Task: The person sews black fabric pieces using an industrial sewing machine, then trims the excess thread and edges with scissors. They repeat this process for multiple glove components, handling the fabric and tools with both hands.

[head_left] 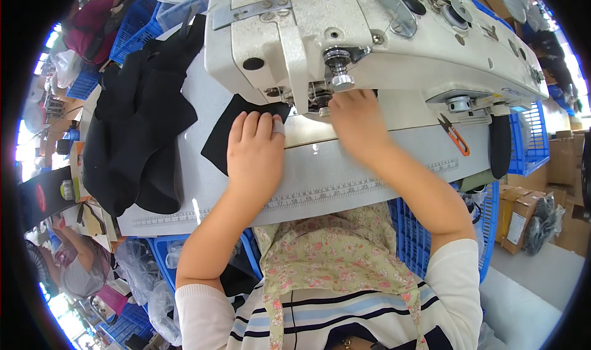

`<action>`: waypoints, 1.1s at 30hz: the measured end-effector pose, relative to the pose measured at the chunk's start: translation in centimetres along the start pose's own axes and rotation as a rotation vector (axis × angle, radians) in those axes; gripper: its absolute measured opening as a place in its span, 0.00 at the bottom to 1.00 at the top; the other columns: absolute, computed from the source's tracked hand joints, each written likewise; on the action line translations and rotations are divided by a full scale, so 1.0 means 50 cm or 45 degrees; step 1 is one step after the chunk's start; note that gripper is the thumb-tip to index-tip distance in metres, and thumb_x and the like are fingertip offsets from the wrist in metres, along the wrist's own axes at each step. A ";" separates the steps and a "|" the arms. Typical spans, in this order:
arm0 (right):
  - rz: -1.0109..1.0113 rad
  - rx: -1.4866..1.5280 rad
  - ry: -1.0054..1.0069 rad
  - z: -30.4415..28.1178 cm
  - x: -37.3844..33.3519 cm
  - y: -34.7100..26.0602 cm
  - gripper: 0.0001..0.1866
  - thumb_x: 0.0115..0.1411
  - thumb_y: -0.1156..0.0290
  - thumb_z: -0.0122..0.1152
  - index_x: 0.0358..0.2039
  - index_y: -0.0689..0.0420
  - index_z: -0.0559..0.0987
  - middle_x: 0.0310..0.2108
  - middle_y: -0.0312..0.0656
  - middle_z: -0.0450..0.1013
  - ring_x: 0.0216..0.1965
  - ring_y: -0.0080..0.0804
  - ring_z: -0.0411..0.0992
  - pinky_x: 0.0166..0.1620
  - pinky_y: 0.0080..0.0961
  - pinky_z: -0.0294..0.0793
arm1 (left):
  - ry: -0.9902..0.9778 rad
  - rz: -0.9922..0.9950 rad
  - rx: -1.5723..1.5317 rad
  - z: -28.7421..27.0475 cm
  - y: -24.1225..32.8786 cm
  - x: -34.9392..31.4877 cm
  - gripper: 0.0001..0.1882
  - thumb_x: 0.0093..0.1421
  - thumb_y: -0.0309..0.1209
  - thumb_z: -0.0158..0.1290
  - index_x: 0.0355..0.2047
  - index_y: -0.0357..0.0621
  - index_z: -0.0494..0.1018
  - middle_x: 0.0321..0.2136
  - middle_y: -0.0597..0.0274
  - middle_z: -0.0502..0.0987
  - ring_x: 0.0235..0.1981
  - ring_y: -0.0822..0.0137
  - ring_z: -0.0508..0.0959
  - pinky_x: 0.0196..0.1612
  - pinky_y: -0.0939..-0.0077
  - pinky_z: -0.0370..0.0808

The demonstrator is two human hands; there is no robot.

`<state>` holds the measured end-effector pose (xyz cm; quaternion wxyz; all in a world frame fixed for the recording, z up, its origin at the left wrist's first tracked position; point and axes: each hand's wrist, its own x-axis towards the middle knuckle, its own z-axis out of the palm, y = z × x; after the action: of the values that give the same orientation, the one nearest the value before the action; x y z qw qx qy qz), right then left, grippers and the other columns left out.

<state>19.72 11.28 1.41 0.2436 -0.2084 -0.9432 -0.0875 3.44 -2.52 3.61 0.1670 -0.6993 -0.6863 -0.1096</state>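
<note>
A white sewing machine [332, 36] stands over the table in front of me. My left hand [253, 150] lies palm down with its fingers stretched out on a black fabric piece [225, 131], left of the needle area. A pale band wraps one of its fingers. Close to the presser foot [324, 111], my right hand [360, 125] reaches in from the right. Its fingertips are partly hidden by the machine head and slightly blurred, so whether they grip the fabric does not show. A small dark edge shows beside them.
A heap of black fabric pieces [138, 116] covers the table's left side. Orange-handled thread snips [454, 136] lie to the right. A printed ruler strip [320, 192] runs along the near edge. Blue crates [529, 138] and cardboard boxes [517, 218] stand at the right. Other people sit at the left.
</note>
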 end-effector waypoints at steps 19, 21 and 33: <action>-0.576 -0.031 -0.394 -0.037 0.036 -0.042 0.05 0.50 0.70 0.55 0.25 0.57 0.75 0.24 0.42 0.75 0.26 0.31 0.75 0.36 0.33 0.72 | -0.124 0.165 -0.053 -0.028 0.008 -0.003 0.12 0.47 0.27 0.52 0.32 0.38 0.77 0.32 0.58 0.76 0.41 0.60 0.74 0.53 0.62 0.67; -0.568 -0.052 -0.461 -0.051 0.044 -0.048 0.05 0.50 0.70 0.55 0.25 0.58 0.75 0.24 0.43 0.75 0.26 0.31 0.75 0.37 0.34 0.72 | -0.073 0.169 -0.051 -0.013 0.012 -0.010 0.09 0.44 0.28 0.53 0.27 0.38 0.76 0.31 0.58 0.76 0.39 0.61 0.73 0.52 0.62 0.67; -0.332 -0.088 -0.281 -0.021 0.040 -0.067 0.05 0.46 0.71 0.57 0.23 0.57 0.74 0.22 0.43 0.70 0.26 0.36 0.72 0.36 0.30 0.72 | -0.211 0.067 0.040 0.015 0.029 0.002 0.13 0.49 0.28 0.51 0.35 0.37 0.77 0.33 0.60 0.76 0.40 0.63 0.74 0.47 0.66 0.66</action>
<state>17.12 8.70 3.11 0.1180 -0.1007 -0.9797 -0.1272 4.81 -2.11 2.83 0.1236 -0.7211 -0.6808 -0.0361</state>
